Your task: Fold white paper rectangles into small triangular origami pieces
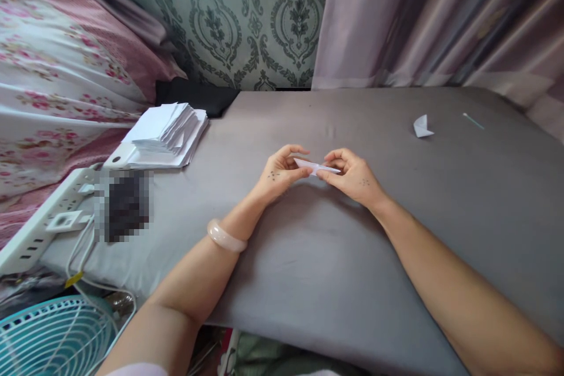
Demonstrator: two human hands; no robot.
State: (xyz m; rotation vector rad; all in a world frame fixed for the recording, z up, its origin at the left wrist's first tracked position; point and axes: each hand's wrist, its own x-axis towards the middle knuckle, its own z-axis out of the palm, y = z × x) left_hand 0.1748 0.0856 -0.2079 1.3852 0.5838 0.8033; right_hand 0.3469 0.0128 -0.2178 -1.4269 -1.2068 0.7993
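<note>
Between my two hands is a small folded piece of white paper (318, 168), long and pointed at both ends, held just above the grey-covered surface (335, 282). My left hand (282, 171) pinches its left part, thumb in front and fingers behind. On the right part, my right hand (350, 175) closes with its thumb along the front edge and the fingertips partly hidden behind. Farther off to the right, a folded white paper boat (423, 127) rests by itself on the surface.
A stack of white paper (163, 132) lies at the back left, beside a black item (198, 97). At left are a white power strip (48, 217) with cables, a blurred dark object (126, 205) and a turquoise fan (57, 335). A cotton swab (474, 121) lies far right.
</note>
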